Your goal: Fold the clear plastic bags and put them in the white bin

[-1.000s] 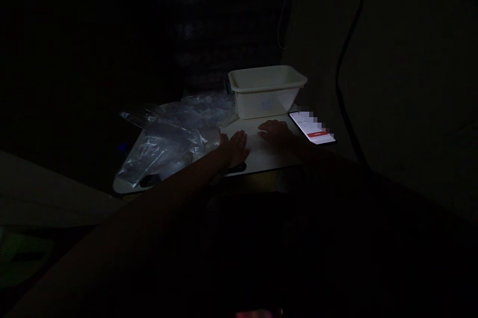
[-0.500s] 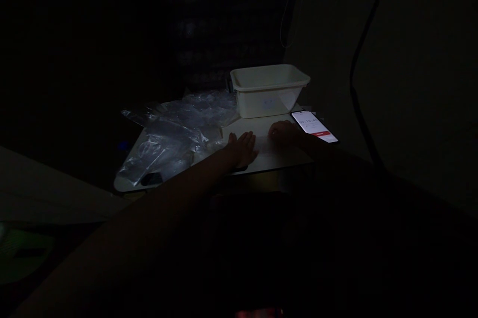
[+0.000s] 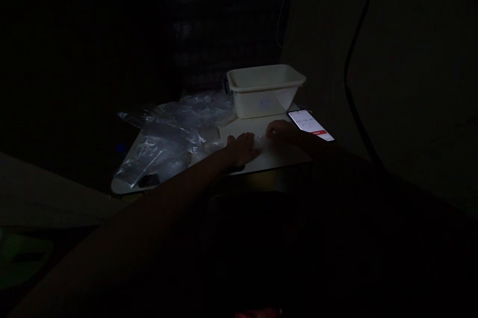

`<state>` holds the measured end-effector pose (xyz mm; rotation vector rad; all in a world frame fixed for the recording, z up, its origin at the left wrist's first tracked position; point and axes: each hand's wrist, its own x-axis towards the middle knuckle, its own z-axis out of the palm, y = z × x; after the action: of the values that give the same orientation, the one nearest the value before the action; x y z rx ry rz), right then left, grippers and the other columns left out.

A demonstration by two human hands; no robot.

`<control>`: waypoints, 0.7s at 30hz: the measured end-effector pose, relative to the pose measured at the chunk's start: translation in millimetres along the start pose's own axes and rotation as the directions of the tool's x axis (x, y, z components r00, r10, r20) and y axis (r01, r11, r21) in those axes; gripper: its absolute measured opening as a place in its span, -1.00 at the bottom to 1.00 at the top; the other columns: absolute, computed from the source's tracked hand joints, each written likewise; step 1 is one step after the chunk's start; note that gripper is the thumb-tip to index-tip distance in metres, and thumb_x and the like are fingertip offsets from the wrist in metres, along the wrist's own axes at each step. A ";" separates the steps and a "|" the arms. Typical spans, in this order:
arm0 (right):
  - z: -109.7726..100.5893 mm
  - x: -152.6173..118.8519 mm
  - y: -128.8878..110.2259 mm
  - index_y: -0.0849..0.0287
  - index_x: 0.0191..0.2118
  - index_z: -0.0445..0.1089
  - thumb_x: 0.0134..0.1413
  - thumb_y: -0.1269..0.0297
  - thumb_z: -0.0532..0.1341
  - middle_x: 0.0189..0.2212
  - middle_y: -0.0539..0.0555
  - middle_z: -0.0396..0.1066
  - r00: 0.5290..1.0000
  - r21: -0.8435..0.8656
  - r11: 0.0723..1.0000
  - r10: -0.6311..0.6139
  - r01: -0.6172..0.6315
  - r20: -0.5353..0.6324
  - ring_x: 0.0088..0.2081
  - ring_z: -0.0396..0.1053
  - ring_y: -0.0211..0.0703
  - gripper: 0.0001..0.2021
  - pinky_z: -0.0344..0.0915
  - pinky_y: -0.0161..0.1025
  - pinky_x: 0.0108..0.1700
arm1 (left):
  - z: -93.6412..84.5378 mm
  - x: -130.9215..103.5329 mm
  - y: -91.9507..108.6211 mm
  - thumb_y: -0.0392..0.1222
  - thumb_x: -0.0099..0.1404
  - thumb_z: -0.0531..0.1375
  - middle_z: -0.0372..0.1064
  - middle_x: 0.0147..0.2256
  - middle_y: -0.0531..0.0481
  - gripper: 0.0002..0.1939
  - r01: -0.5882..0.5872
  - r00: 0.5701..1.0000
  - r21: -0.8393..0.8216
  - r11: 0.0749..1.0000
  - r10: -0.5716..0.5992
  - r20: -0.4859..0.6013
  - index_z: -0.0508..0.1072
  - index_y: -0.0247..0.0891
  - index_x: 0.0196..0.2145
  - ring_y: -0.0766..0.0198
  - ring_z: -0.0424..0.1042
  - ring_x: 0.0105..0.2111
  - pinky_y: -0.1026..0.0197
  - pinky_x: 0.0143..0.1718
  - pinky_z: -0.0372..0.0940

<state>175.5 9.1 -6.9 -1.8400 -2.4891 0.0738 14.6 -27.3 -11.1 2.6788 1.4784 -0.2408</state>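
Note:
A small piece of clear plastic [image 3: 263, 143], looking like a thin bag, lies between my hands on the white table. My left hand [image 3: 242, 149] rests palm down at its left side, near the table's front edge, fingers stretched out and thumb apart. My right hand [image 3: 282, 130] has its fingers curled in at the plastic's right end, closed on it; the fingertips are dim. A heap of clear plastic bags [image 3: 164, 141] covers the table's left part, beside my left forearm.
A white plastic tub [image 3: 266, 101] stands at the back of the white table [image 3: 242, 127]. To the right lies a lit phone [image 3: 310, 125] showing a timer. A dark cable [image 3: 348, 74] hangs along the right wall. The room is very dark.
The plastic between my hands now looks raised and bunched, where it lay flatter before. My left fingers look less spread. The whole view has shifted slightly.

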 end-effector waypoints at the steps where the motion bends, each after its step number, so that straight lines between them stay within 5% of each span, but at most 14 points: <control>1: -1.3 -0.1 -0.2 0.19 -0.39 0.38 -0.11 0.36 0.00 -0.32 0.07 0.38 1.000 0.021 0.999 -0.025 0.025 -0.013 -0.31 0.27 -0.20 -0.78 0.12 -0.29 -0.31 | -1.9 1.2 -0.9 0.02 0.20 -0.25 -0.11 0.10 -0.21 -0.43 0.014 1.000 -0.041 0.999 -0.015 -0.021 -0.11 -0.37 0.09 0.09 -0.08 0.08 -0.05 -0.05 -0.06; 8: -20.1 -7.3 -18.6 0.21 -0.41 0.36 -0.07 0.36 0.00 -0.29 0.11 0.32 0.941 0.008 0.972 -0.227 0.236 -0.253 -0.18 0.14 -0.07 -0.80 -0.02 -0.14 -0.17 | -19.8 13.4 -12.3 -0.19 0.14 -0.04 0.35 -0.24 -0.12 -0.68 0.029 0.983 -0.334 0.942 -0.088 -0.161 0.35 -0.41 -0.22 0.24 0.31 -0.25 0.30 -0.26 0.15; 12: -27.0 -11.4 -31.1 0.22 -0.36 0.35 -0.05 0.35 0.00 -0.26 0.14 0.29 0.914 -0.020 0.964 -0.260 0.267 -0.311 -0.15 0.10 -0.03 -0.80 -0.04 -0.12 -0.15 | -20.8 15.1 -19.1 -0.23 0.05 0.03 0.32 -0.58 0.03 -0.77 0.001 0.979 -0.545 0.838 -0.110 -0.169 0.42 -0.41 -0.52 0.35 0.30 -0.51 0.36 -0.47 0.15; 18: -17.4 -6.4 -23.3 0.30 -0.04 0.14 -0.06 0.29 0.00 -0.08 0.22 0.16 0.895 0.213 0.962 -0.064 0.173 -0.441 -0.06 0.08 0.01 -0.60 0.02 -0.08 -0.09 | -16.9 12.1 -23.0 -0.24 -0.02 0.10 0.20 -0.69 0.11 -0.85 0.051 0.959 -0.877 0.478 -0.268 -0.090 0.36 -0.37 -0.64 0.46 0.17 -0.67 0.37 -0.59 0.10; 21: -6.2 0.9 -11.3 0.39 0.03 0.00 -0.08 0.25 0.03 -0.04 0.31 0.11 0.910 0.463 0.884 0.142 0.060 -0.388 -0.02 0.07 0.05 -0.48 0.08 -0.07 -0.10 | -16.6 13.7 -24.8 -0.24 -0.02 0.10 0.21 -0.69 0.09 -0.84 0.050 0.940 -0.958 0.284 -0.337 -0.051 0.32 -0.36 -0.66 0.45 0.16 -0.69 0.34 -0.60 0.10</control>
<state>164.9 6.8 0.0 -1.5152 -1.9283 0.2367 2.5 -0.3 3.2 1.5187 1.3181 0.7894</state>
